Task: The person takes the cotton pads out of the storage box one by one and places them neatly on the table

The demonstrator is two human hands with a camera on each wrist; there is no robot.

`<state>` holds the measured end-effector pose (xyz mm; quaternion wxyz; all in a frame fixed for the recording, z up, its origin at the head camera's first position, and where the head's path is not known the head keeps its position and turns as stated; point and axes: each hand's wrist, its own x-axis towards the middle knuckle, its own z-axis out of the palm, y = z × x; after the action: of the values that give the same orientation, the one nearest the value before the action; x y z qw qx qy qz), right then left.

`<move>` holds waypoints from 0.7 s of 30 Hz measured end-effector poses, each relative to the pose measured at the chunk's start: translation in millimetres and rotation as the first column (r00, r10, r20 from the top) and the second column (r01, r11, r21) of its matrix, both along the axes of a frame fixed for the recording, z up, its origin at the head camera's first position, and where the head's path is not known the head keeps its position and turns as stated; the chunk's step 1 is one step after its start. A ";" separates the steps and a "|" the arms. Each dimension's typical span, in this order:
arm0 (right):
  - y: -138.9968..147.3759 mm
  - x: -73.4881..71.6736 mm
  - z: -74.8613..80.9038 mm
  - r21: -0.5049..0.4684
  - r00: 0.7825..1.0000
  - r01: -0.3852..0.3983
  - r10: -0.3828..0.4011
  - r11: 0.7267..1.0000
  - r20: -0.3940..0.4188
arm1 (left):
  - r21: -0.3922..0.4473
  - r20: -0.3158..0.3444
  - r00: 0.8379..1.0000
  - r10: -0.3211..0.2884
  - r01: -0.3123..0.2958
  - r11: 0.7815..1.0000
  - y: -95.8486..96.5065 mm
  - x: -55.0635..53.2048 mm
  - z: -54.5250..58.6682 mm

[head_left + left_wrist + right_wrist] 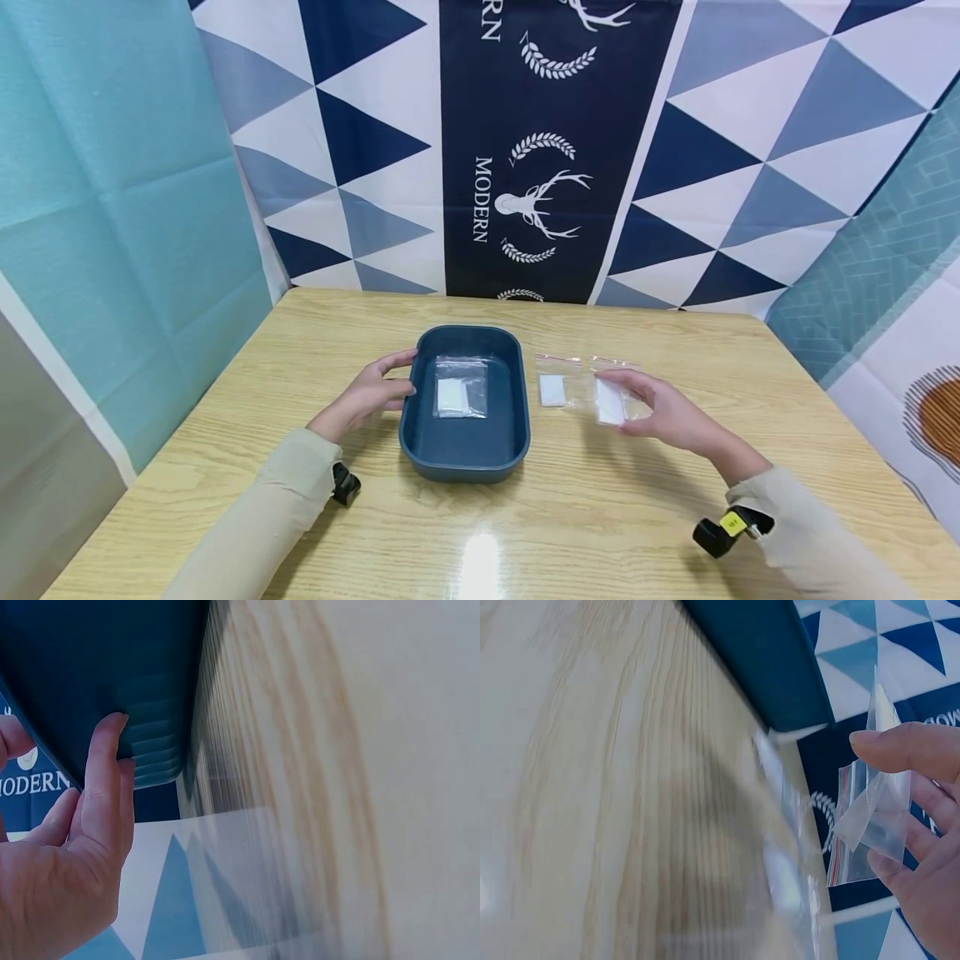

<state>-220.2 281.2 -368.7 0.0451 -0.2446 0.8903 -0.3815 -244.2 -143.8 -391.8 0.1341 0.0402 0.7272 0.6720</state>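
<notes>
My right hand (660,408) pinches a clear zip bag (881,817) between thumb and fingers, with a flat white piece (609,402) inside. The bag is tilted and held above the table, its red-striped seal away from me. Left of it, a second zip bag (573,392) with a white square (552,390) lies on the table. My left hand (367,392) touches the left outer wall of a dark blue rectangular tub (468,450), its fingers (105,765) mostly straight along the wall. Inside the tub lies another zip bag (471,371) with white contents.
The tub stands on a light wood table (585,525). A patterned cloth (360,142) hangs behind the table's far edge, and a teal cloth (142,208) hangs at the left. Small black devices are strapped at both wrists.
</notes>
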 end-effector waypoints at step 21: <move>53.4 -15.4 -18.9 0.024 0.999 0.039 -0.038 0.999 -0.037 | 0.029 -0.008 1.000 -0.016 0.016 0.999 -1.7 -2.5 -2.3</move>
<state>-235.6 334.6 -387.5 0.0245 -0.2337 0.9001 -0.3669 -246.7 -145.5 -394.1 0.1361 0.0505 0.7174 0.6814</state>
